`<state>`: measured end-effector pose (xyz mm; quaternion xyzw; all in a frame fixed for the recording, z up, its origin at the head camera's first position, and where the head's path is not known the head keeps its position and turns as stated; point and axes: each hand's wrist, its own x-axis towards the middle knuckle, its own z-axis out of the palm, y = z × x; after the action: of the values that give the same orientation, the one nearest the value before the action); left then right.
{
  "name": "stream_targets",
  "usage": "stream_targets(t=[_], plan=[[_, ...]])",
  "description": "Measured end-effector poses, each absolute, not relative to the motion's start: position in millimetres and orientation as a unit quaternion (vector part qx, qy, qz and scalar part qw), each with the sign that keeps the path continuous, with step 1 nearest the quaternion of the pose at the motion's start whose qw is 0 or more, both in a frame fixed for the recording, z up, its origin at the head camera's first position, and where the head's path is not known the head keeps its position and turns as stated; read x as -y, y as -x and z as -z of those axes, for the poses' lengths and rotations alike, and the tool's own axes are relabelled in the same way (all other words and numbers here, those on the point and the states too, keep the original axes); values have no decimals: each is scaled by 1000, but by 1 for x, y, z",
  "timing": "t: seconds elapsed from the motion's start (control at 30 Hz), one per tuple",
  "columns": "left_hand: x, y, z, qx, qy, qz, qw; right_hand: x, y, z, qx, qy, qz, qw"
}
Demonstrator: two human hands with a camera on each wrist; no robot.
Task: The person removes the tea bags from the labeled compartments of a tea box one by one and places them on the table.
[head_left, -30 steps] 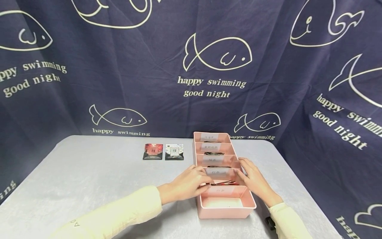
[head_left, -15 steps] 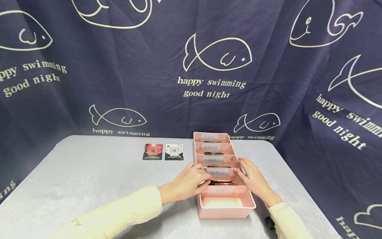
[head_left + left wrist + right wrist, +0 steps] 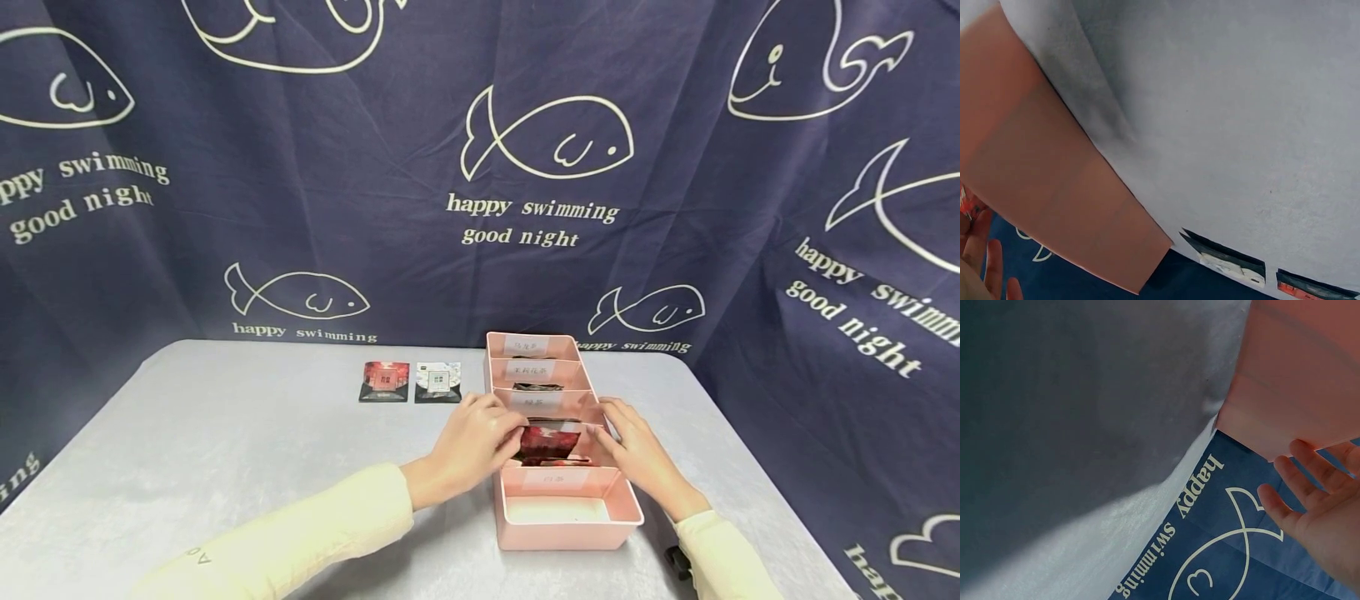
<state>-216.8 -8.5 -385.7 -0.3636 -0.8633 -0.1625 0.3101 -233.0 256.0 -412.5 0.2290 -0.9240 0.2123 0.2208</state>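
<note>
My left hand (image 3: pixel 472 442) pinches a dark red tea sachet (image 3: pixel 549 442) by its left edge, over the second-nearest compartment of a pink divided box (image 3: pixel 570 535). Other sachets stand below it in that compartment, only their top edges showing. My right hand (image 3: pixel 643 454) rests at the box's right rim, fingers fairly straight and spread. In the right wrist view those fingers (image 3: pixel 1313 465) lie along the box's outer wall (image 3: pixel 1297 375). The left wrist view catches a bit of red sachet (image 3: pixel 967 201) beside the fingers.
A red-and-black sachet (image 3: pixel 384 382) and a white-and-black sachet (image 3: pixel 438 382) lie flat on the grey table (image 3: pixel 247 433), left of the box. White labels (image 3: pixel 555 477) mark the dividers. A dark blue curtain (image 3: pixel 390 208) hangs behind.
My left hand has risen slightly away from me, drawing the red sachet up so that its face shows above the others. My right hand keeps its place at the rim.
</note>
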Motion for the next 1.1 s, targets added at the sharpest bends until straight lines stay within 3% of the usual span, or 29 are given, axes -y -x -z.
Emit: stream_targets(t=[0.5,1.1], plan=[[9,223,367,852,325,209,353,-257,234,415,914,-239,-219,242],[40,233,342,831,288,252,404,-258,234,414,923,-228,-221,217]])
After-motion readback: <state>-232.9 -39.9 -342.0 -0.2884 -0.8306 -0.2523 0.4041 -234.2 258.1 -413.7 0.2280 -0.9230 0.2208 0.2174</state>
